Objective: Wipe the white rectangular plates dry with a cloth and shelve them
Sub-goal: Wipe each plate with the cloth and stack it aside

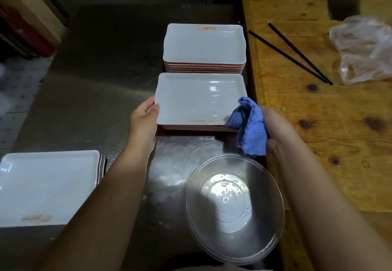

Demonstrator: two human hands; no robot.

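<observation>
A white rectangular plate (195, 99) tops a short stack at the middle of the steel counter. My left hand (144, 118) grips its left edge, thumb on the rim. My right hand (275, 130) holds a crumpled blue cloth (251, 126) at the plate's near right corner; the cloth overlaps the rim there. Behind it stands a taller stack of white plates (204, 46) with red-brown undersides. A third plate stack (48, 186) sits at the near left.
A clear bowl (233, 207) with a little water stands near me on the steel counter (95, 105). To the right runs a wooden table (318, 122) with two black chopsticks (297, 54) and a crumpled plastic bag (362, 50).
</observation>
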